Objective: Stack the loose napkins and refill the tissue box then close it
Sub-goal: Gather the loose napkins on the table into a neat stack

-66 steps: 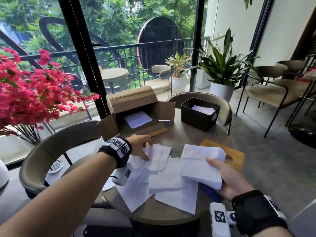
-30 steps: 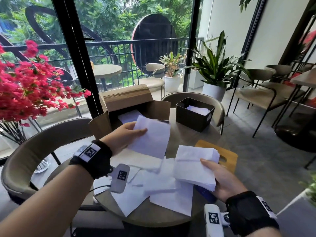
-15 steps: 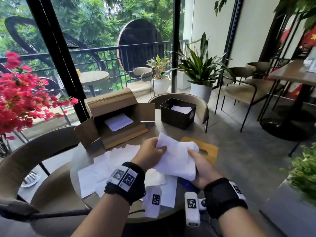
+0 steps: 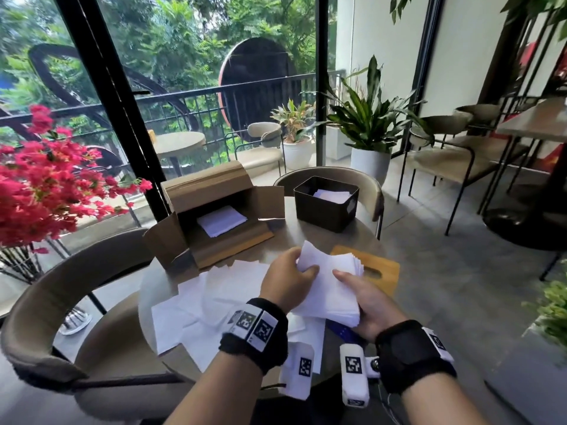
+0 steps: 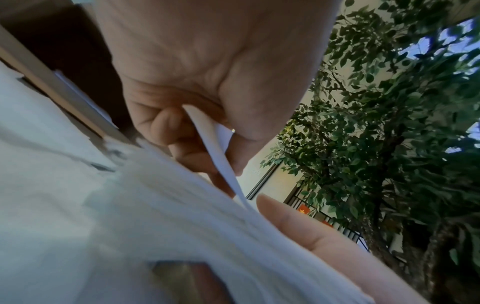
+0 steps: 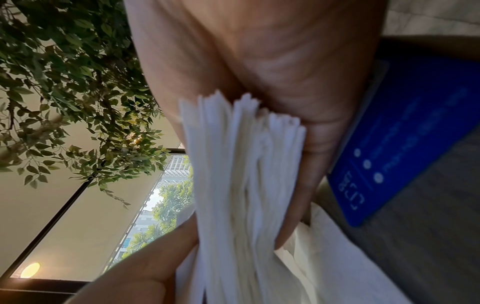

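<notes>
My right hand [image 4: 365, 302] holds a thick stack of white napkins [image 4: 331, 292] above the table's near edge, thumb on top and fingers underneath. Against the stack's far left corner, my left hand [image 4: 302, 262] pinches a single napkin [image 5: 215, 144] between thumb and fingers, laid on top of the stack. The right wrist view shows the stack's edges [image 6: 244, 185] pressed into my palm. Several loose napkins [image 4: 221, 289] lie spread across the round table [image 4: 306, 237]. The black tissue box [image 4: 325, 204] stands open at the back right with napkins inside. Its wooden lid [image 4: 380, 268] lies flat behind the stack.
An open cardboard box [image 4: 214, 210] with a napkin inside sits at the back left. A blue card [image 6: 405, 133] lies on the table under my right hand. Padded chairs [image 4: 76, 289] ring the table, and pink flowers [image 4: 46, 185] stand at the left.
My left hand lifted one napkin off the table and carried it right onto the stack. Both hands now meet at the stack, closer to me.
</notes>
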The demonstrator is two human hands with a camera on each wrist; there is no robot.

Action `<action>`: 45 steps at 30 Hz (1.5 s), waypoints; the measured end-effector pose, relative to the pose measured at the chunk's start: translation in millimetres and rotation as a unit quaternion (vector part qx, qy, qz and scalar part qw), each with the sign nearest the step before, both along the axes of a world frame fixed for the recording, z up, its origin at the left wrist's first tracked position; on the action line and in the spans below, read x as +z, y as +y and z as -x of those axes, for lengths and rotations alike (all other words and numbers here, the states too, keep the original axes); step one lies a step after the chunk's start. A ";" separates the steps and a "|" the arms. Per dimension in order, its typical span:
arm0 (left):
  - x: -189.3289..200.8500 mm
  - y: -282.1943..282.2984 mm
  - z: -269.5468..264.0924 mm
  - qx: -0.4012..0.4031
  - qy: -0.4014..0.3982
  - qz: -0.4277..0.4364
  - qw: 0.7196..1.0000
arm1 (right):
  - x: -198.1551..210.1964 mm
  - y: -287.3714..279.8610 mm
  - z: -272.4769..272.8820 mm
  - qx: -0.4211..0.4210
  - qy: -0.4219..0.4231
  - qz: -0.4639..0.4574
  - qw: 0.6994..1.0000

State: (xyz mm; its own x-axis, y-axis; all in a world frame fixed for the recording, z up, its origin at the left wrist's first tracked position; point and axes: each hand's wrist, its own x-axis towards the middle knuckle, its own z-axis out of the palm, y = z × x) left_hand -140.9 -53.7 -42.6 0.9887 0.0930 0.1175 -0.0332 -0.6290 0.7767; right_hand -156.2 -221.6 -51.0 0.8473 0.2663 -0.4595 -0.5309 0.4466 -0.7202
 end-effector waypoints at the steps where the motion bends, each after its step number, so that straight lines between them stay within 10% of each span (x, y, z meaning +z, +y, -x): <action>1: -1.4 -1.5 0.6 0.009 -0.008 -0.034 0.999 | -3.5 -1.0 -1.7 0.000 -0.003 0.004 1.000; 17: -0.8 182.6 -20.0 0.036 0.140 -0.278 0.950 | -13.1 0.7 -9.3 -0.006 0.009 0.001 1.000; 27: -0.4 130.0 -81.1 -0.141 0.139 -0.379 0.904 | -14.4 2.2 -6.2 -0.019 0.009 0.015 1.000; 45: 0.5 123.4 -105.3 -0.202 0.152 -0.392 0.884 | -17.9 0.5 -10.2 -0.016 0.012 -0.006 1.000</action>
State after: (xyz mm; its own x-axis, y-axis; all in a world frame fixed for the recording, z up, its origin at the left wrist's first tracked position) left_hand -35.6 69.7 -42.1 0.9197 -0.2678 -0.2872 -0.2434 -0.9627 0.1183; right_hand -146.0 -221.1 -68.9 0.8441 0.2456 -0.4766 -0.5336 0.4719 -0.7019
